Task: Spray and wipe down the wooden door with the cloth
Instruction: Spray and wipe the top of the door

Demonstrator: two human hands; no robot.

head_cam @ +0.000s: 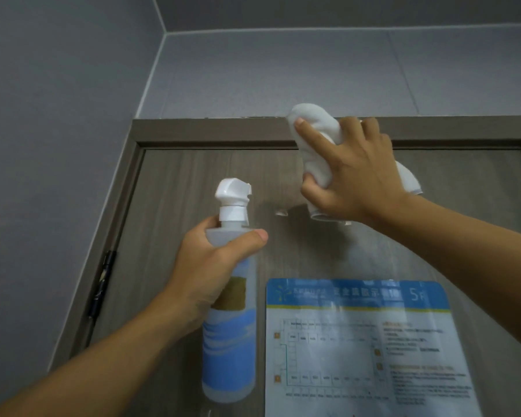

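Wooden door [193, 176] filling the head view, laminated notice [358, 347] on it marked "5F", smaller print blurred, left hand [205, 269] gripping spray bottle [230, 311] left of notice, label unreadable, right hand [352, 173] clutching bunched white cloth [313, 136] against the door's top edge above notice, cloth partly hidden.

Both forearms are bare to the frame's edge, and the left hand [206, 266] and right hand [351, 179] wear no gloves, rings or watch.

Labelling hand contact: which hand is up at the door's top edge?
The right hand, gripping the white cloth; the left hand holds the spray bottle lower.
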